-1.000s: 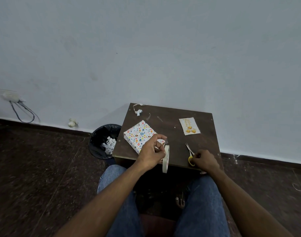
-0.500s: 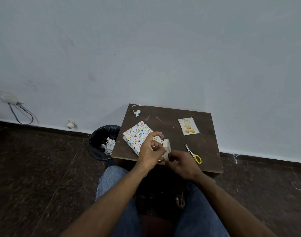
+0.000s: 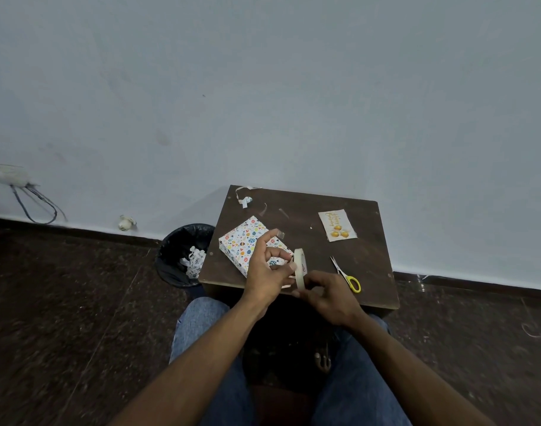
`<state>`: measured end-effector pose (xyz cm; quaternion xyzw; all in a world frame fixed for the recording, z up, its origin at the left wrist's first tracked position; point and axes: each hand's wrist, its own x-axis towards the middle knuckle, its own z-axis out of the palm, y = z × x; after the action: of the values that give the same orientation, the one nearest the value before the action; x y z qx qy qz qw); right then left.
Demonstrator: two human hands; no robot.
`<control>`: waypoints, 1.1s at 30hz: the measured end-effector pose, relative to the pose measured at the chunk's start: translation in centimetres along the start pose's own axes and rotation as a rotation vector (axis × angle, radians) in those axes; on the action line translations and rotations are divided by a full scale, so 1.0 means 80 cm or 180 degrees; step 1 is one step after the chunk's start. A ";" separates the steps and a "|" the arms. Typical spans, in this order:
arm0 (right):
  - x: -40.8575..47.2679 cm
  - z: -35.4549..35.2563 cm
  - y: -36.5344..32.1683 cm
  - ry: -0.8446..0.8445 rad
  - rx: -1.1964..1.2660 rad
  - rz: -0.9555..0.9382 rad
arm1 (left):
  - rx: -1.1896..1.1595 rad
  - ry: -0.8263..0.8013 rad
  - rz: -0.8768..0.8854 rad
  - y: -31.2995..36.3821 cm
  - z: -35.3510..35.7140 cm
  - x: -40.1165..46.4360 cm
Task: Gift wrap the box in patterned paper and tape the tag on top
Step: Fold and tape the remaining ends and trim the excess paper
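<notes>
We see the wrapped box [image 3: 247,242] lying flat on the left part of the small dark table [image 3: 306,210], its patterned paper already on. The tag [image 3: 337,225] lies face up on the far right of the table, well apart from the box. The scissors [image 3: 346,274] lie near the front right edge, just beside the right hand [image 3: 327,295].

The left hand [image 3: 267,269] is raised over the box with its fingers curled; a small clear strip of tape [image 3: 280,233] sticks up at its forefinger tip. The tape roll [image 3: 300,267] stands on edge between the two hands, and the right hand pinches its lower rim with curled fingers. Whether the left hand also touches the roll we cannot tell.

A bin [image 3: 183,253] with paper scraps stands on the floor left of the table.
</notes>
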<state>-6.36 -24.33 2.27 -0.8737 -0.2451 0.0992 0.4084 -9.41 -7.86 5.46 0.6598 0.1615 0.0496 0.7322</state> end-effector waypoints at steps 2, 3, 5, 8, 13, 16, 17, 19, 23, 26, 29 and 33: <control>-0.001 -0.001 0.003 -0.0041 -0.0003 0.0071 | 0.0043 -0.0009 -0.0025 -0.004 -0.001 0.001; -0.002 -0.003 0.003 -0.0041 -0.0065 0.0088 | 0.0103 0.0011 -0.0030 -0.007 -0.002 0.002; -0.002 -0.005 0.008 0.0063 -0.0407 0.0068 | 0.0357 0.0078 0.0061 -0.012 -0.006 0.005; 0.002 -0.012 0.018 0.0268 -0.1164 0.0111 | 0.0825 0.0112 0.0340 -0.018 -0.017 0.007; 0.017 -0.023 0.049 -0.0057 -0.2055 0.0179 | 0.1139 0.0062 0.0431 -0.022 -0.032 0.009; 0.024 -0.024 0.055 -0.0479 -0.2480 0.0152 | 0.1233 0.0055 0.0497 -0.024 -0.037 0.010; 0.026 -0.024 0.057 -0.0552 -0.2591 0.0110 | 0.1242 0.0061 0.0503 -0.024 -0.038 0.011; 0.028 -0.022 0.060 -0.0611 -0.2696 0.0084 | 0.1271 0.0059 0.0511 -0.024 -0.040 0.010; 0.028 -0.014 0.062 -0.0555 -0.2579 0.0093 | 0.1306 0.0050 0.0546 -0.025 -0.043 0.011; 0.025 -0.003 0.056 0.0210 -0.1768 -0.0148 | 0.1335 0.0032 0.0570 -0.026 -0.042 0.011; 0.027 0.005 0.019 0.0697 0.0185 0.0242 | 0.1383 -0.0039 0.0591 -0.025 -0.041 0.010; 0.040 0.004 -0.029 0.0361 0.1760 0.0788 | 0.1418 -0.0138 0.0611 -0.027 -0.038 0.008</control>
<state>-4.54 -21.22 3.95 -0.7567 -0.0773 0.1623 0.6285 -10.05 -5.07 2.99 0.8183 0.0893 0.0680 0.5638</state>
